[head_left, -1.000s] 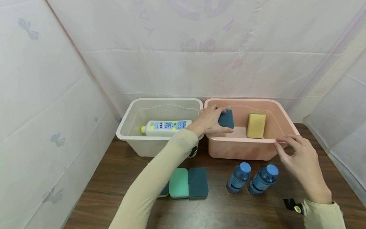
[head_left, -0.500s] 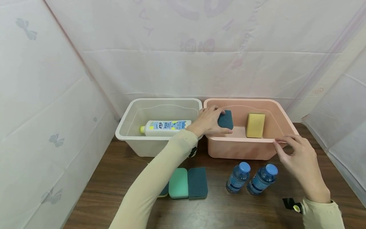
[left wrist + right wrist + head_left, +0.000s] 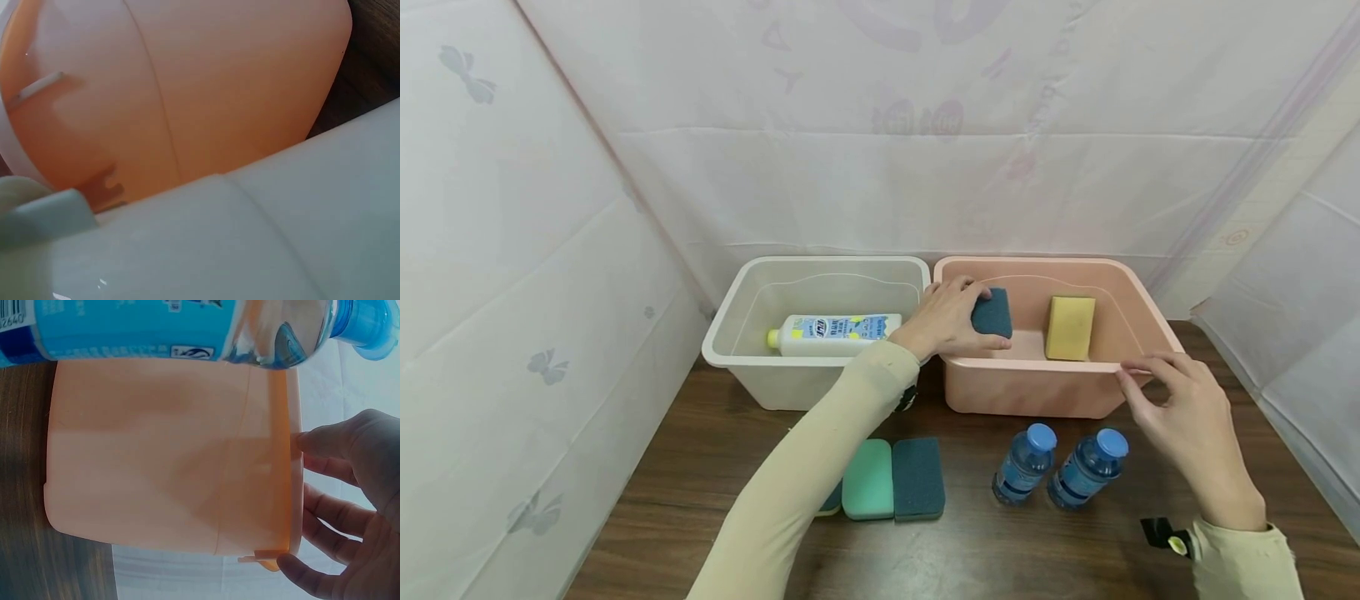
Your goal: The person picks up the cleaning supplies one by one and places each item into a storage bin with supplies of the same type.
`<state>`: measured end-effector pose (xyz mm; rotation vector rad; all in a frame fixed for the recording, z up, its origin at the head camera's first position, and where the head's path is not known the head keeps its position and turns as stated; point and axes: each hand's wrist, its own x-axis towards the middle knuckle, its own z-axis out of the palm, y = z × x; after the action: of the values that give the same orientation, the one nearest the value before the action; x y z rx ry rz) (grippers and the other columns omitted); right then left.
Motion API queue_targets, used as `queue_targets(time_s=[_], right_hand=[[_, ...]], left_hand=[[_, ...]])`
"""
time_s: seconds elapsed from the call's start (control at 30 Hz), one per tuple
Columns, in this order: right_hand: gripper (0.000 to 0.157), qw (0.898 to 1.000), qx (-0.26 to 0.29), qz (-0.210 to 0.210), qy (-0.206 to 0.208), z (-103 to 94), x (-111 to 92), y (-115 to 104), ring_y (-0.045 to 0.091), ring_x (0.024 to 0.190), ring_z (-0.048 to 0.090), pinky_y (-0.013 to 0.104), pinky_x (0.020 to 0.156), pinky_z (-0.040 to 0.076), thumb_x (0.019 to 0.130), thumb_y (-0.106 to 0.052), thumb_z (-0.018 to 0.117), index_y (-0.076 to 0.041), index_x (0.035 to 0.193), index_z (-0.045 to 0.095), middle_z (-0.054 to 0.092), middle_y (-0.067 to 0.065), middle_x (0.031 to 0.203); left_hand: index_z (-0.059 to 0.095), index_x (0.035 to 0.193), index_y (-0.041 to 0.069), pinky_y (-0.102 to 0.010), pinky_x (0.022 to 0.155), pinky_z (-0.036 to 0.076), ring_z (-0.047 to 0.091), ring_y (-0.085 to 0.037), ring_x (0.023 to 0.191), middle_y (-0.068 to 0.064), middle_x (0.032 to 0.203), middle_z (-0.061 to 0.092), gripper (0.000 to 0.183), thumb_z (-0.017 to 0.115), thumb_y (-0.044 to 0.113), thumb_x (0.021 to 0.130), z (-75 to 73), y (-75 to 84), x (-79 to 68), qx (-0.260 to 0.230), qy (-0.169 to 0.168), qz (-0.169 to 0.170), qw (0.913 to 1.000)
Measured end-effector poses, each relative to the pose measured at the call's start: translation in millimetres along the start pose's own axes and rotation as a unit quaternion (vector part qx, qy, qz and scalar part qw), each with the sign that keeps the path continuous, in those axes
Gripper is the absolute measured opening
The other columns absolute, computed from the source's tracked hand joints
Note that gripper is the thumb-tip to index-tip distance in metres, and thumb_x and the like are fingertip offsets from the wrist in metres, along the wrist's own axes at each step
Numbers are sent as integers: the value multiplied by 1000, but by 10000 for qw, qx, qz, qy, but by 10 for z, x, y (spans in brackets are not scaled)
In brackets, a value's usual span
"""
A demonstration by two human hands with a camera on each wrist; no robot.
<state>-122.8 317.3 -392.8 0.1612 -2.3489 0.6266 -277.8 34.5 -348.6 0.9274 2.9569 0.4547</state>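
My left hand (image 3: pixel 953 315) reaches over the near left corner of a pink plastic bin (image 3: pixel 1022 392) and grips a dark blue-green scouring sponge (image 3: pixel 993 313) between thumb and fingers, inside the bin. A yellow sponge (image 3: pixel 1071 327) leans in the same bin, right of the held one. At the bin's near right corner, my right hand (image 3: pixel 1187 408) pinches the rim, thumb and fingertips on the edge; the right wrist view shows these fingertips (image 3: pixel 309 442) at the lip. The left wrist view shows the bins' outer walls; the held sponge is hidden there.
A white bin (image 3: pixel 820 383) with a white bottle (image 3: pixel 838 335) lying in it stands left of the pink one. In front are a green sponge (image 3: pixel 869 481), a dark sponge (image 3: pixel 918 480), another partly under the sleeve, and two blue-capped water bottles (image 3: pixel 1022 467) (image 3: pixel 1086 471).
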Motion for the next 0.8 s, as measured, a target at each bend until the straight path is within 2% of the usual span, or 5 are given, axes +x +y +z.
queue_targets(time_s=[0.13,0.3,0.57,0.8], right_hand=[[14,10000,12,-17,13,7,9,2,49,104,61,66,85,41,87,-4,82,2,100,79,73,24,104],[14,10000,-10,3,-34,1,14,3,50,105,60,67,86,41,88,-5,81,2,100,79,73,25,105],[14,10000,-7,6,-48,-6,7,5,50,104,61,67,85,41,87,-5,82,2,99,79,73,25,105],[14,10000,14,31,-32,2,1,9,49,105,61,67,85,41,87,-5,82,1,99,79,74,25,105]], left_hand=[[54,154,19,-46,125,36,47,-26,146,-7,160,47,88,73,73,87,-5,-27,-4,-50,39,90,9999],[55,152,21,-45,121,41,48,-29,145,-7,161,46,82,71,72,90,-20,-55,-20,-120,9,81,9999],[56,151,19,-45,125,37,44,-29,149,-8,163,45,77,70,67,93,-19,-56,-49,-130,-156,96,9997],[57,151,19,-45,127,35,43,-27,150,-8,162,46,71,67,63,96,-18,-78,-80,-111,-99,183,9997]])
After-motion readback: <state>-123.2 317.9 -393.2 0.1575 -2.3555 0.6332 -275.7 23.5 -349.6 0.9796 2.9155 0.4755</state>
